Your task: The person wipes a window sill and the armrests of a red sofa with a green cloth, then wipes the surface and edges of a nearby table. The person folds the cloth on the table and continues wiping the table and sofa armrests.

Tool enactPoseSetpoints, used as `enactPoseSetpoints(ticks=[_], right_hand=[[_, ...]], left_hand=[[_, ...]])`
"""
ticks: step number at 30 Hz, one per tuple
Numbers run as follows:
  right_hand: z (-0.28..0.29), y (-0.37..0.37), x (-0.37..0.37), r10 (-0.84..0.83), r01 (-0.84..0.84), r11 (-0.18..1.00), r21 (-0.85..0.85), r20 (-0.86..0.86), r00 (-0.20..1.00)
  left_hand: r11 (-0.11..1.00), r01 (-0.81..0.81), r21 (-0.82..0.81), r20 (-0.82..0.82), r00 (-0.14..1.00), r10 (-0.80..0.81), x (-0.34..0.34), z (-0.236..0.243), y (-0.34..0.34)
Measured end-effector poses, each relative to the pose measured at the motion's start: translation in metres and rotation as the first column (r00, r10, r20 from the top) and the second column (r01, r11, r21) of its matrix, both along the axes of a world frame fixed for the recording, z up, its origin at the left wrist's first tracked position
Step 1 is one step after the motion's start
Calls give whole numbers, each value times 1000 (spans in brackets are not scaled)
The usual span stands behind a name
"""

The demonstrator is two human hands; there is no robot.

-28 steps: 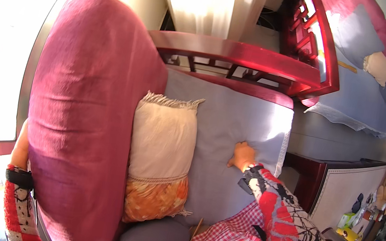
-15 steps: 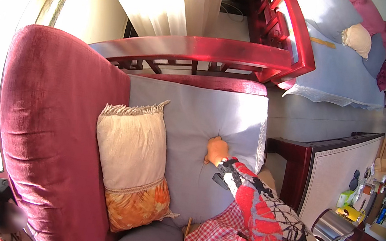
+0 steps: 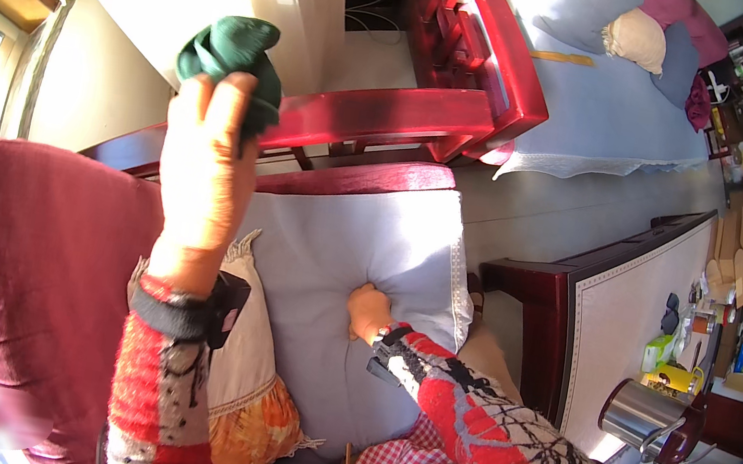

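Note:
My left hand [image 3: 211, 168] is raised in front of the pale curtain, its fingers closed around a bunched dark green cloth [image 3: 240, 66]. Below it on the sofa, a cushion [image 3: 248, 339] with a cream fringed top and an orange patterned lower part leans on the wine-red backrest [image 3: 48, 249]; my left forearm hides some of it. Curled into a fist, my right hand [image 3: 368, 313] presses into the grey seat cushion [image 3: 333, 226], and creases spread from that spot. I see nothing in its fingers.
A wooden armrest rail [image 3: 381, 112] borders the far side of the sofa. To the right stands a dark wooden table [image 3: 620, 320] with a pale cover, carrying a steel pot [image 3: 639, 413] and several small items. A second sofa [image 3: 585, 110] with blue covers lies at the far right.
My left hand has swung from the far left edge up and rightward with the green cloth. My right fist stays on the seat cushion. The whole view has shifted a little.

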State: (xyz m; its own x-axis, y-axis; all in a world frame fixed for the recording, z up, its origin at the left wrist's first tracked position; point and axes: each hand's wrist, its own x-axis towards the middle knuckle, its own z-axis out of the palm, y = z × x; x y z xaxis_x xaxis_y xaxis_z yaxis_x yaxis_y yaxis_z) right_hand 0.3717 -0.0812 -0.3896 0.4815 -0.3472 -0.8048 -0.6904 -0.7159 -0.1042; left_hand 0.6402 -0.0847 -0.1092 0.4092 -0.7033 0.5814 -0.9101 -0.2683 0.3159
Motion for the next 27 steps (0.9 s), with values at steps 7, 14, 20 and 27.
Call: enactPoseSetpoints(ticks=[7, 14, 20, 27], right_hand=[[3, 4, -5, 13, -16, 999, 34, 80, 997], [-11, 13, -12, 90, -85, 995, -46, 120, 989], [-13, 16, -7, 71, -68, 996, -64, 48, 996], [0, 15, 0, 48, -48, 998, -45, 5, 999]], left_hand=[[848, 68, 526, -224, 973, 61, 4, -68, 11], [989, -79, 121, -356, 927, 118, -31, -84, 132], [732, -264, 628, -21, 935, 355, -88, -108, 298], [696, -399, 598, 181, 912, 367, -91, -206, 290]])
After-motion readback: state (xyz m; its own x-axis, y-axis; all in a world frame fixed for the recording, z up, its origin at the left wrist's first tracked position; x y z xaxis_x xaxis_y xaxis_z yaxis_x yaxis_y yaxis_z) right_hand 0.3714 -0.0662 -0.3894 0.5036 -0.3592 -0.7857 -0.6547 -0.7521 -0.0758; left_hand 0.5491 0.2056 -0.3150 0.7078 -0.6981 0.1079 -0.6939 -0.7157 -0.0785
